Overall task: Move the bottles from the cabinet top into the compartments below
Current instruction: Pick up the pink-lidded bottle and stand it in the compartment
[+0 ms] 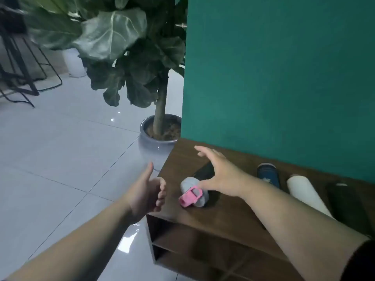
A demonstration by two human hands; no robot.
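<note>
Left hand (pixel 147 196) loosely curled, empty; right hand (pixel 218 172) spread above grey bottle (pixel 193 192).

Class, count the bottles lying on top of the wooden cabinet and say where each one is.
4, maybe more hidden: a grey bottle with pink lid under the right hand, a dark blue bottle behind the forearm, a white bottle beside it, and a black bottle furthest right.

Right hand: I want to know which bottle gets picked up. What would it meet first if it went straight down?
Probably the grey bottle with the pink lid, directly under the open right hand; depth is unclear.
</note>
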